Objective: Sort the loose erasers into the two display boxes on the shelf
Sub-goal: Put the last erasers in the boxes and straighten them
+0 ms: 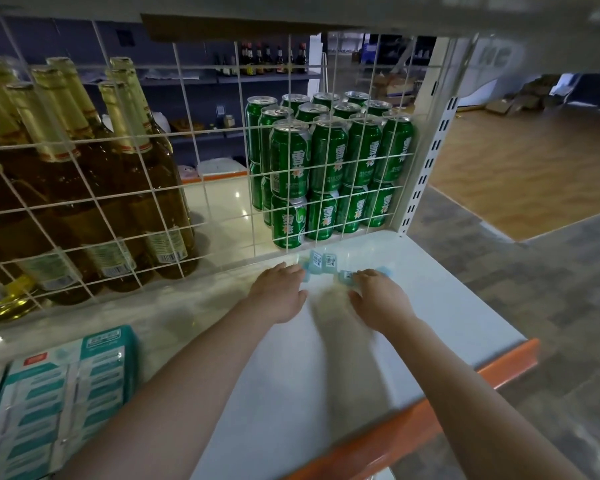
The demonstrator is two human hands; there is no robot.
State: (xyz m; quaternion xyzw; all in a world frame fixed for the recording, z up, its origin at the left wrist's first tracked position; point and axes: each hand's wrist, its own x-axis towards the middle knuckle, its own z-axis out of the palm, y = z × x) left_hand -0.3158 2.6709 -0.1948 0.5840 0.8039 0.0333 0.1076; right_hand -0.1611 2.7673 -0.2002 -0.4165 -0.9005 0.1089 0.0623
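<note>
Wire grid [187, 161] behind erasers [321, 263], green cans [326, 161], bottles [84, 168] beyond

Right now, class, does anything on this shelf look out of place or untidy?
Yes. A few loose erasers lie jumbled at the back of the white shelf, against the wire grid, far from the display boxes at the left. Both hands, left hand and right hand, reach them.

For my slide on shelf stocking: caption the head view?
Both hands, left hand and right hand, reach loose erasers beside the wire grid.
</note>
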